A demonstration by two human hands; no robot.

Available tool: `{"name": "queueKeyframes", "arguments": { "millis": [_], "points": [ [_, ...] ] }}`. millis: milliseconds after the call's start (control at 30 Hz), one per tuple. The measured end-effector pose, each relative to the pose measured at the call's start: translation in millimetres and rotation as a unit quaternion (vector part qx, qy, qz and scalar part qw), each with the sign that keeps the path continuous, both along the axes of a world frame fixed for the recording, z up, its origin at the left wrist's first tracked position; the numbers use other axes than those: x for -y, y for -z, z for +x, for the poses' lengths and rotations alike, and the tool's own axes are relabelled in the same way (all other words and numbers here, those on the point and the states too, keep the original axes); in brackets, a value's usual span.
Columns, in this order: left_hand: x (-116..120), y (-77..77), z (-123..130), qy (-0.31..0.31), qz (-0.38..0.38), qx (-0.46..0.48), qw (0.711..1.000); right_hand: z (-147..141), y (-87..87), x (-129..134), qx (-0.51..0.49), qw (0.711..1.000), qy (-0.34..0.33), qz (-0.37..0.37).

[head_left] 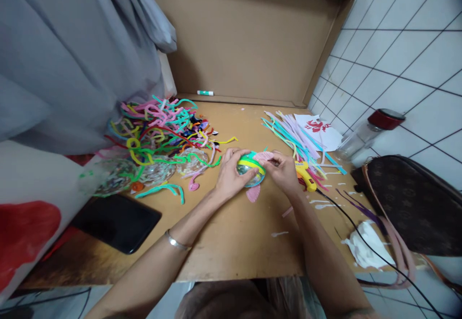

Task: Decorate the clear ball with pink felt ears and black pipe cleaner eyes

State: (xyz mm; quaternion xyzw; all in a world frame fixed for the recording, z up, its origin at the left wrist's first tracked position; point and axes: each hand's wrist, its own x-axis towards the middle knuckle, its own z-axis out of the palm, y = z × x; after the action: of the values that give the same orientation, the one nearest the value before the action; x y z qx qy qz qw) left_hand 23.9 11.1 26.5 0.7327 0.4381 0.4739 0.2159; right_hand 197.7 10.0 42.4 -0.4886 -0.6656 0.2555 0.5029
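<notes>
Near the middle of the table, my left hand [233, 172] wraps round the left side of a round ball [248, 166] with green, yellow and clear bands. My right hand [283, 171] pinches a pink ribbed piece [263, 157] against the ball's upper right. A second pink piece [253, 193] sticks out below the ball. Just right of my right hand lies a yellow glue gun [306, 176], its black cord running toward the lower right.
Tangled pipe cleaners [159, 121], clear coiled pieces [155, 171] and a black phone [117, 222] lie left. Straight pipe cleaners [298, 136], a bottle [364, 133], a brown bag [415, 203] and white tissue [366, 247] are right. A cardboard panel [245, 35] stands behind.
</notes>
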Motion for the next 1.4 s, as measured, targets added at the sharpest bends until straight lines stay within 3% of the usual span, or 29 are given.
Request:
{"name": "queueKeyframes", "arguments": {
  "millis": [1000, 1400],
  "points": [
    [-2.1, 4.6, 1.2, -0.001, 0.007, -0.008, 1.000, -1.0, -0.1, -0.5, 0.034, 0.999, -0.002, 0.004],
    [-1.8, 2.0, 0.4, 0.001, -0.009, 0.010, 1.000, -2.5, 2.1, -1.9, -0.052, 0.997, -0.004, -0.055]
  ]
}}
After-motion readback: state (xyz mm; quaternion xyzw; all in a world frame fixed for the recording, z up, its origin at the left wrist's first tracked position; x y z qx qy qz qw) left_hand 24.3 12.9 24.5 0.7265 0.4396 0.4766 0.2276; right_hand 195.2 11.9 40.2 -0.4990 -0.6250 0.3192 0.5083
